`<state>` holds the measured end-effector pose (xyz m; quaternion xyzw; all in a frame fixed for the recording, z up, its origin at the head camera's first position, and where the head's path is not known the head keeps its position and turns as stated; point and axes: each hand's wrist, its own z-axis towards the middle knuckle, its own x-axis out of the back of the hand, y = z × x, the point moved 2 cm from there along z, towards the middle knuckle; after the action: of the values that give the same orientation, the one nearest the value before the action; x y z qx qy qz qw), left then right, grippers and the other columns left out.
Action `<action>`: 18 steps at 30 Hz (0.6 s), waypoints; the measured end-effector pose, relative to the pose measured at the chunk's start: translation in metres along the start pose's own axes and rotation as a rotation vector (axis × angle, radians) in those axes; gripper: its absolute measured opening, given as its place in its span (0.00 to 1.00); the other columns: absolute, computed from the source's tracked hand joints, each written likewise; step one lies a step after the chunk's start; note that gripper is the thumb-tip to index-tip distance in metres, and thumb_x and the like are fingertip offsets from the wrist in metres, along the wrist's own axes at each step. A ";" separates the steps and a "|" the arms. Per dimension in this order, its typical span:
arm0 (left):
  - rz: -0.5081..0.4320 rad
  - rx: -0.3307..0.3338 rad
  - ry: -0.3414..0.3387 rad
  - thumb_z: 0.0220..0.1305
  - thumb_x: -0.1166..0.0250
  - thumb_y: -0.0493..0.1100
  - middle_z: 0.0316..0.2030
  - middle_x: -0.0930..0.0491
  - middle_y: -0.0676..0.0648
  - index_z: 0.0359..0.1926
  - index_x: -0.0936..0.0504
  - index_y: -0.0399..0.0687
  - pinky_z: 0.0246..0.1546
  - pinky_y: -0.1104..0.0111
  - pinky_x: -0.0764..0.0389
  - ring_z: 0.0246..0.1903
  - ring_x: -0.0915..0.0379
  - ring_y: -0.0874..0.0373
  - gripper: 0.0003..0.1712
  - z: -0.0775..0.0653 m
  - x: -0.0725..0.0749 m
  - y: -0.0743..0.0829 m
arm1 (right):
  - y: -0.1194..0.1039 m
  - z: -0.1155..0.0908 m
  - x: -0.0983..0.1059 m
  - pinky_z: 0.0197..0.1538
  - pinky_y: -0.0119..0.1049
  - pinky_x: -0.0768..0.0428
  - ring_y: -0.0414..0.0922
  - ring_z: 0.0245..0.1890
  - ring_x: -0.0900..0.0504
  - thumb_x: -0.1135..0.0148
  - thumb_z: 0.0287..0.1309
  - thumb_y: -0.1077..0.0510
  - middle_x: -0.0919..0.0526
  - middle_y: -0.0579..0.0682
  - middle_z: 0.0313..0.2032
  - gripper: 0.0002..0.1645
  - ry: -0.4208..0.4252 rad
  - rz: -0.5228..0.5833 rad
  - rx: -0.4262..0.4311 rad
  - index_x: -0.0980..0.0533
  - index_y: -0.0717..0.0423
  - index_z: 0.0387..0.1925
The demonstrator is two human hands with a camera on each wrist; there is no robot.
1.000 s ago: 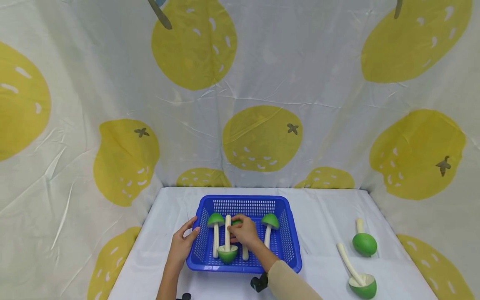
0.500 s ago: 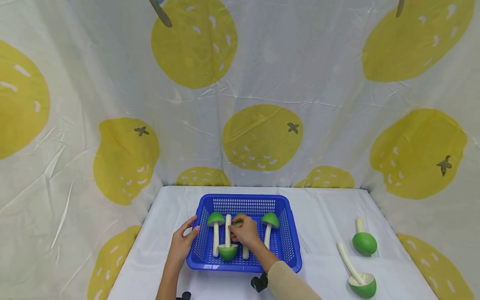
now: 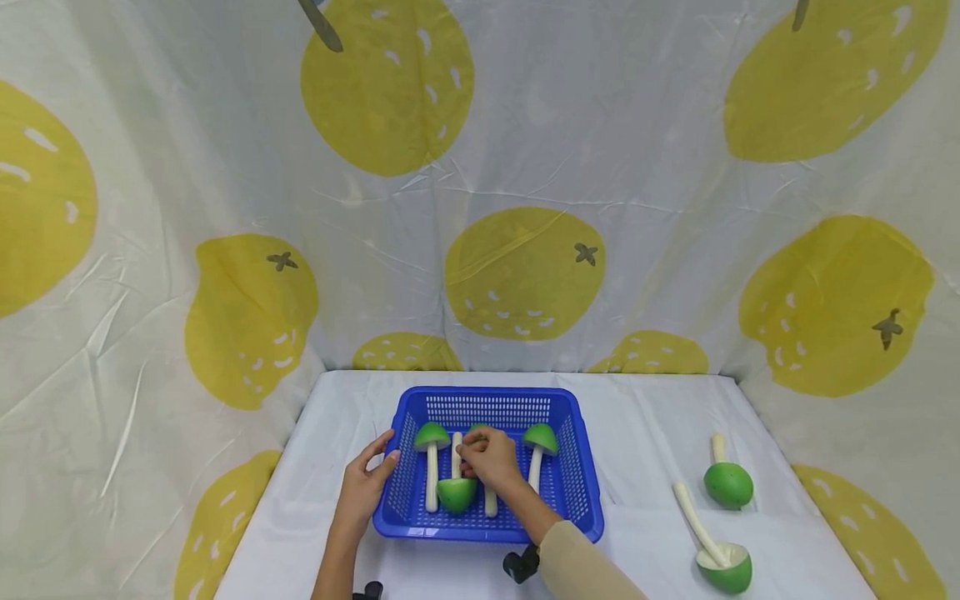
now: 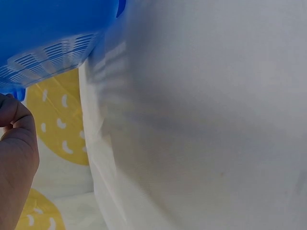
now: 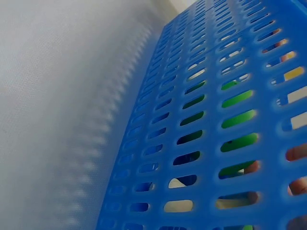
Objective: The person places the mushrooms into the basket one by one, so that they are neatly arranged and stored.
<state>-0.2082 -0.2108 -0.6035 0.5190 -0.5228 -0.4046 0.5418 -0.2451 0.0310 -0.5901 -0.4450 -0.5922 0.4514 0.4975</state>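
A blue plastic basket (image 3: 450, 533) with slotted walls stands on the white cloth and holds several toy mushrooms with green caps and pale stems. At its left rim my left hand (image 3: 363, 483) grips the edge, fingers and thumb on it. Inside, my right hand (image 3: 492, 460) pinches the pale stem of one mushroom (image 3: 457, 495), whose cap points toward me. To its left lies another mushroom (image 3: 432, 437), cap away from me. A third mushroom (image 3: 491, 503) is mostly hidden behind my right hand. Further right rests one more mushroom (image 3: 540, 438). The right wrist view sees mainly the basket's slotted wall (image 5: 201, 124).
On the cloth to the right lie two more mushrooms, one with its cap toward me (image 3: 728, 486) and one showing its cream underside (image 3: 724, 568). Fabric walls (image 3: 525, 275) printed with yellow fruit surround the table on the back and sides.
The mushroom in my right hand has tipped, so its cream underside no longer shows and its green cap sits slightly farther from me. My left hand stays on the rim.
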 end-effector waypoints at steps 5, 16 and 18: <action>0.013 0.005 -0.007 0.73 0.34 0.48 0.58 0.31 0.39 0.73 0.28 0.48 0.40 0.60 0.11 0.47 0.14 0.41 0.31 0.001 0.000 0.002 | -0.004 -0.001 0.004 0.32 0.38 0.12 0.47 0.29 0.11 0.28 0.60 0.60 0.11 0.55 0.33 0.16 -0.012 -0.066 0.051 0.18 0.67 0.46; 0.003 0.006 0.005 0.71 0.32 0.49 0.59 0.29 0.40 0.72 0.26 0.53 0.39 0.63 0.12 0.47 0.14 0.43 0.31 0.000 0.000 0.001 | -0.006 -0.004 0.024 0.42 0.31 0.15 0.41 0.38 0.15 0.27 0.61 0.57 0.13 0.50 0.39 0.16 0.012 -0.136 0.106 0.16 0.61 0.48; 0.007 0.003 0.008 0.71 0.32 0.50 0.59 0.29 0.40 0.72 0.26 0.53 0.39 0.63 0.12 0.47 0.13 0.44 0.31 -0.001 0.000 0.001 | -0.006 -0.005 0.028 0.42 0.31 0.16 0.41 0.39 0.16 0.27 0.61 0.56 0.13 0.50 0.39 0.16 0.016 -0.136 0.096 0.16 0.59 0.48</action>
<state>-0.2077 -0.2108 -0.6029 0.5198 -0.5230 -0.3999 0.5444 -0.2436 0.0574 -0.5786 -0.3832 -0.5948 0.4407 0.5525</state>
